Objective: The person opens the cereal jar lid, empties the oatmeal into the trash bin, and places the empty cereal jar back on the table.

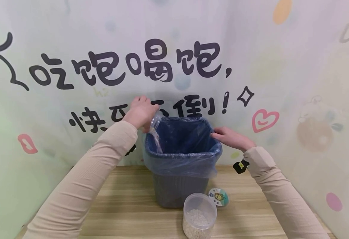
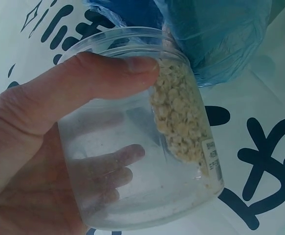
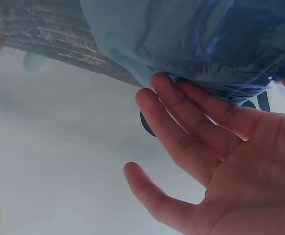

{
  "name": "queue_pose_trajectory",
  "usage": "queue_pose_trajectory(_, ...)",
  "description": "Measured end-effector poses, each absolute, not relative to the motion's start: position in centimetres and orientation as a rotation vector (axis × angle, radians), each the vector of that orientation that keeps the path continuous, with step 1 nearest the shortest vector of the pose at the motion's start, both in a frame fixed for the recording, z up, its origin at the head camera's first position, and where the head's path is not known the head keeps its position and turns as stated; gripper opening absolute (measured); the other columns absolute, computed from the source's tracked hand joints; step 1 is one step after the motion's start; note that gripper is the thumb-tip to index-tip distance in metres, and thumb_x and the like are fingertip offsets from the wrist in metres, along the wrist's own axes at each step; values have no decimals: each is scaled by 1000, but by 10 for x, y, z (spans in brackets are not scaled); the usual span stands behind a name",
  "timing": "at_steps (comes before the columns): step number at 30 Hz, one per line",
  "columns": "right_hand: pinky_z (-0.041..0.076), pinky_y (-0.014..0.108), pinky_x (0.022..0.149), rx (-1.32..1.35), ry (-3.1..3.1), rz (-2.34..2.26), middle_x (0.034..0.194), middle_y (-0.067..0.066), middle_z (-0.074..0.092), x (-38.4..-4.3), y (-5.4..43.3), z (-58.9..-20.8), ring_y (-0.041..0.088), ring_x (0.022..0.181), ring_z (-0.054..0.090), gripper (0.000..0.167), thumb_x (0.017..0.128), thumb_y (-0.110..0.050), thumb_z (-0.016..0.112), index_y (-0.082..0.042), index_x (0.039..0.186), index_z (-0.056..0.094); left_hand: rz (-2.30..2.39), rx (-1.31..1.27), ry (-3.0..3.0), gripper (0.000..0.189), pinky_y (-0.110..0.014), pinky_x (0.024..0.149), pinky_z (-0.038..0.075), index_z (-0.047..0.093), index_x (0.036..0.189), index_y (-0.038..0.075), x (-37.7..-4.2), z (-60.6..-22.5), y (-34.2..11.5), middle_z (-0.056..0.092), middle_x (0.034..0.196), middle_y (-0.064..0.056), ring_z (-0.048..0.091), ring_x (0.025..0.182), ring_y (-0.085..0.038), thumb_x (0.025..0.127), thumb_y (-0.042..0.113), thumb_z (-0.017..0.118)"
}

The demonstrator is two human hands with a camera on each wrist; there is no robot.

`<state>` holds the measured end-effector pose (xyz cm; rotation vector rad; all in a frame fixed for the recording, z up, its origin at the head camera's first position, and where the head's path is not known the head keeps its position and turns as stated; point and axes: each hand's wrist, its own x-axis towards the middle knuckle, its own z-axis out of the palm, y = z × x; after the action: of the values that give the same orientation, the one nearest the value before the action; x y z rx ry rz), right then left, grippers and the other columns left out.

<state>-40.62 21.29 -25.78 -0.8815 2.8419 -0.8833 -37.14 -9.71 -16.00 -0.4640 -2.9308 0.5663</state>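
In the head view my left hand (image 1: 141, 113) grips a clear plastic jar (image 1: 155, 121) tipped over the left rim of a blue-lined trash bin (image 1: 174, 189). Rolled oats (image 2: 179, 115) lie along one side of the jar in the left wrist view, and a stream (image 1: 157, 141) of them falls into the bin. My right hand (image 1: 232, 137) holds the bin's right rim, its thumb at the top edge. Below the folded liner (image 3: 181, 39), the other fingers spread against the outside, the little finger standing apart.
A second clear tub (image 1: 199, 214), partly filled with pale grains, stands in front of the bin on the wooden tabletop (image 1: 120, 196). Beside it lies a round lid (image 1: 219, 198) with a printed label. Behind the bin rises a printed backdrop (image 1: 246, 43).
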Motion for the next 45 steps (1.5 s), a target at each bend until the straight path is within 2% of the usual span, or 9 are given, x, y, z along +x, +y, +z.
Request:
queue_pose_trajectory(19,35,33,63,-888,2852,-884,71,1,43,-404,213,-258,19,68,46,25,101,-20,45,-4,84,55,574,-465,-2915,84,-48,103,32,47,136,11,-373,-163,-97,49,127,-21,39,119,-37,61,19,86)
queue_pose_trajectory(31,38,34,67,-888,2860,-882,76,2,50,-405,213,-259,22,74,50,26,101,-19,44,-1,89,59,581,-464,-2907,84,-48,102,32,47,134,10,-372,-163,-96,49,126,-21,39,119,-37,61,19,86)
queue_pose_trajectory(45,43,37,77,-854,2852,-884,90,7,59,-405,212,-259,23,84,54,31,102,-22,43,3,102,62,614,-470,-2909,81,-48,102,32,47,134,9,-370,-161,-95,49,128,-21,39,119,-38,64,19,85)
